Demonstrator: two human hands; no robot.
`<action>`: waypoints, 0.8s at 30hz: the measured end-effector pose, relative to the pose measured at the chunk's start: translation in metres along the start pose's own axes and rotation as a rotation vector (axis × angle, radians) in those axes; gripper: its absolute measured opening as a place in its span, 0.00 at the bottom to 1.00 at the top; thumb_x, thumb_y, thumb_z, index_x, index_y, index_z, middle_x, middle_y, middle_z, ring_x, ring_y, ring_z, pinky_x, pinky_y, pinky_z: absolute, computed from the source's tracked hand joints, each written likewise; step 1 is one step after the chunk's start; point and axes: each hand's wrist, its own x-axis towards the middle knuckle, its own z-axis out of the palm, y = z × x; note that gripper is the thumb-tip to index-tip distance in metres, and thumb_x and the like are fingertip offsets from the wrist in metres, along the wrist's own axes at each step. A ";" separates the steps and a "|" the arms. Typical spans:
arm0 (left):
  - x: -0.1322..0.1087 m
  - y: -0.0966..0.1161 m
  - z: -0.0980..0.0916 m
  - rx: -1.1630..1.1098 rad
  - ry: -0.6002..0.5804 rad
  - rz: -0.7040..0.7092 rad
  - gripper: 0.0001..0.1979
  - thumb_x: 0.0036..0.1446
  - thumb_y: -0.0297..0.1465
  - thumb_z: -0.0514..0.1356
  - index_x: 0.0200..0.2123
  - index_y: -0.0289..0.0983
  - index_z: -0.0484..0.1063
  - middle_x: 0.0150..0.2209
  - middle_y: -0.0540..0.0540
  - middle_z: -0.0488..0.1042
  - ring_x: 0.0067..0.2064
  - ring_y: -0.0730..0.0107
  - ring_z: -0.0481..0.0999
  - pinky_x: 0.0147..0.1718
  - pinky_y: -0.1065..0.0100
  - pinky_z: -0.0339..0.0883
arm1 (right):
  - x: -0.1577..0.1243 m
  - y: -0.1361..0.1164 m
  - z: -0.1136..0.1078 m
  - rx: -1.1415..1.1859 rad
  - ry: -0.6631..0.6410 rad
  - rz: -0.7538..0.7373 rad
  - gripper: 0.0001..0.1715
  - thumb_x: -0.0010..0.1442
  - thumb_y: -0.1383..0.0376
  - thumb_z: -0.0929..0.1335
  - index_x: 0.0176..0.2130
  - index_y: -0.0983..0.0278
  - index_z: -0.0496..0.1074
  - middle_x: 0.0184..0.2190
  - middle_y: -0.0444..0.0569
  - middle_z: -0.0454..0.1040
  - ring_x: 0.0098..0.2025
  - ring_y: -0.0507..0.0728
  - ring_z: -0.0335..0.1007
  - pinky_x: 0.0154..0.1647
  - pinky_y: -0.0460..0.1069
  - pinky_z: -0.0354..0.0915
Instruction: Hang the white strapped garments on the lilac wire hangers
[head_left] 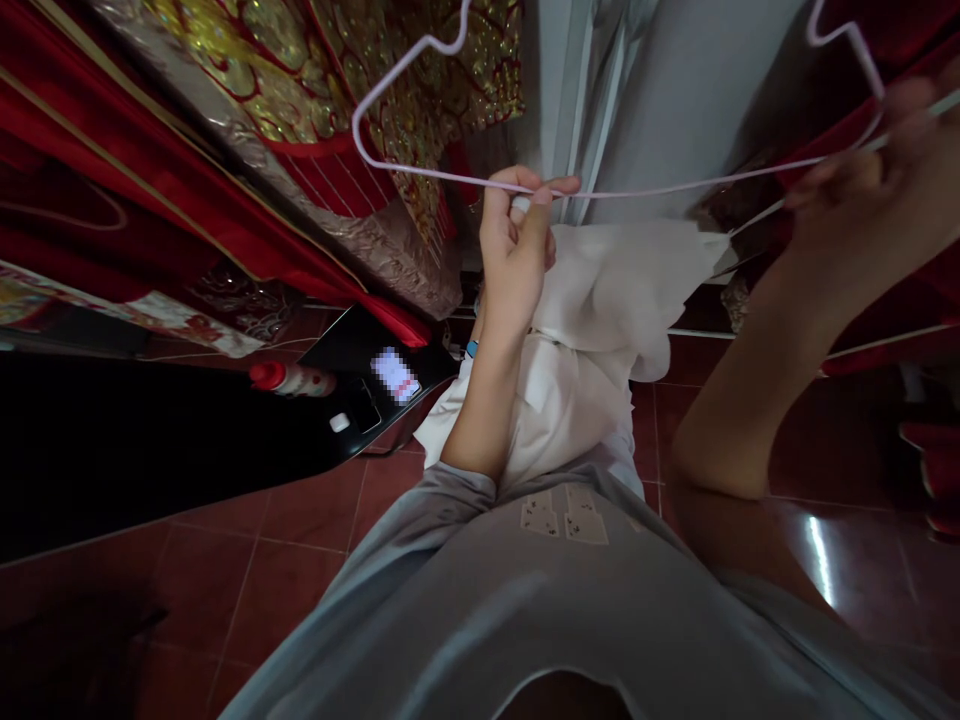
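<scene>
A pale pink clothes hanger spans the top of the head view, its upper part cut off by the frame edge. My left hand is closed on the hanger's lower bar, with thumb and fingers pinching it. Something small and white shows between those fingers. By the hanger's right end, my right hand has its fingers closed on a thin white strap. That strap runs down to a white garment, which hangs below the bar in loose folds in front of my body.
Red and gold sequined garments hang at the left, some in clear plastic. On a black tabletop lie a red-capped bottle, a lit phone and a small white case. A grey curtain hangs ahead above red floor tiles.
</scene>
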 end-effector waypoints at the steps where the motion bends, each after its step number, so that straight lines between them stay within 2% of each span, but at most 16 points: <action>1: -0.002 0.000 0.001 -0.007 -0.011 -0.009 0.11 0.71 0.22 0.54 0.38 0.45 0.63 0.42 0.51 0.78 0.17 0.69 0.60 0.16 0.67 0.50 | -0.014 0.000 0.007 -0.006 -0.049 -0.059 0.17 0.61 0.71 0.55 0.40 0.62 0.69 0.34 0.42 0.71 0.21 0.43 0.57 0.22 0.43 0.52; 2: -0.003 -0.001 0.002 -0.017 -0.027 -0.017 0.12 0.71 0.21 0.54 0.38 0.45 0.63 0.42 0.51 0.78 0.17 0.69 0.59 0.16 0.67 0.50 | -0.027 0.001 0.014 -0.051 -0.147 -0.101 0.17 0.58 0.73 0.57 0.41 0.62 0.70 0.34 0.43 0.71 0.22 0.43 0.59 0.23 0.43 0.53; 4: -0.007 0.000 0.004 -0.049 -0.063 -0.019 0.14 0.70 0.19 0.52 0.38 0.45 0.62 0.43 0.52 0.78 0.16 0.69 0.55 0.16 0.66 0.46 | -0.049 0.007 0.026 -0.167 -0.319 -0.137 0.23 0.52 0.75 0.59 0.45 0.62 0.69 0.41 0.45 0.73 0.27 0.45 0.63 0.26 0.44 0.57; 7: -0.012 0.005 0.005 -0.120 -0.127 -0.004 0.14 0.70 0.17 0.51 0.38 0.44 0.60 0.44 0.53 0.78 0.16 0.69 0.54 0.17 0.67 0.44 | -0.069 0.021 0.040 -0.315 -0.467 -0.130 0.30 0.49 0.72 0.63 0.52 0.56 0.62 0.56 0.45 0.66 0.46 0.51 0.69 0.32 0.46 0.65; 9: -0.014 0.008 0.003 -0.159 -0.148 -0.018 0.13 0.70 0.18 0.51 0.38 0.43 0.60 0.44 0.52 0.77 0.17 0.70 0.55 0.18 0.69 0.45 | -0.074 0.032 0.043 -0.367 -0.462 -0.151 0.32 0.51 0.69 0.64 0.54 0.50 0.57 0.58 0.43 0.63 0.53 0.54 0.67 0.30 0.47 0.65; 10: -0.014 0.010 0.001 -0.166 -0.158 -0.039 0.13 0.70 0.18 0.50 0.39 0.43 0.61 0.45 0.52 0.77 0.17 0.70 0.56 0.18 0.68 0.47 | -0.074 0.037 0.043 -0.383 -0.444 -0.172 0.32 0.52 0.68 0.64 0.55 0.48 0.55 0.57 0.44 0.63 0.54 0.55 0.67 0.29 0.48 0.64; 13: -0.012 0.011 -0.011 -0.125 -0.195 -0.088 0.14 0.68 0.20 0.51 0.43 0.46 0.67 0.48 0.51 0.77 0.18 0.67 0.61 0.19 0.65 0.53 | -0.066 0.048 0.039 -0.413 -0.408 -0.241 0.34 0.54 0.67 0.63 0.57 0.50 0.50 0.50 0.47 0.67 0.50 0.55 0.69 0.26 0.49 0.58; 16: -0.007 0.008 -0.032 -0.010 -0.206 -0.022 0.14 0.66 0.23 0.54 0.47 0.47 0.72 0.49 0.51 0.77 0.24 0.66 0.69 0.21 0.64 0.59 | -0.054 0.049 0.031 -0.394 -0.396 -0.290 0.30 0.56 0.68 0.62 0.56 0.54 0.51 0.53 0.48 0.65 0.46 0.52 0.70 0.25 0.49 0.52; 18: -0.002 0.004 -0.050 0.096 -0.164 0.054 0.07 0.68 0.29 0.58 0.45 0.46 0.75 0.48 0.51 0.78 0.27 0.67 0.71 0.23 0.65 0.62 | -0.049 0.046 0.026 -0.360 -0.401 -0.293 0.27 0.57 0.68 0.62 0.55 0.53 0.53 0.57 0.47 0.62 0.43 0.51 0.70 0.25 0.49 0.49; 20: 0.006 -0.001 -0.067 0.187 -0.064 0.158 0.05 0.71 0.34 0.59 0.42 0.45 0.75 0.43 0.51 0.79 0.30 0.67 0.73 0.24 0.65 0.65 | -0.047 0.043 0.022 -0.338 -0.412 -0.273 0.26 0.57 0.67 0.63 0.54 0.52 0.55 0.59 0.45 0.61 0.43 0.51 0.70 0.25 0.49 0.48; 22: 0.015 -0.006 -0.082 0.266 0.072 0.282 0.08 0.72 0.35 0.59 0.37 0.43 0.74 0.38 0.51 0.78 0.33 0.68 0.75 0.23 0.68 0.64 | -0.048 0.040 0.021 -0.341 -0.422 -0.242 0.27 0.56 0.66 0.64 0.53 0.51 0.55 0.59 0.44 0.61 0.44 0.52 0.70 0.25 0.49 0.47; 24: 0.022 -0.009 -0.094 0.345 0.181 0.398 0.10 0.73 0.31 0.59 0.35 0.41 0.72 0.38 0.51 0.77 0.36 0.69 0.76 0.24 0.69 0.65 | -0.050 0.038 0.020 -0.361 -0.425 -0.206 0.27 0.55 0.65 0.65 0.53 0.51 0.55 0.60 0.44 0.61 0.45 0.52 0.70 0.25 0.49 0.48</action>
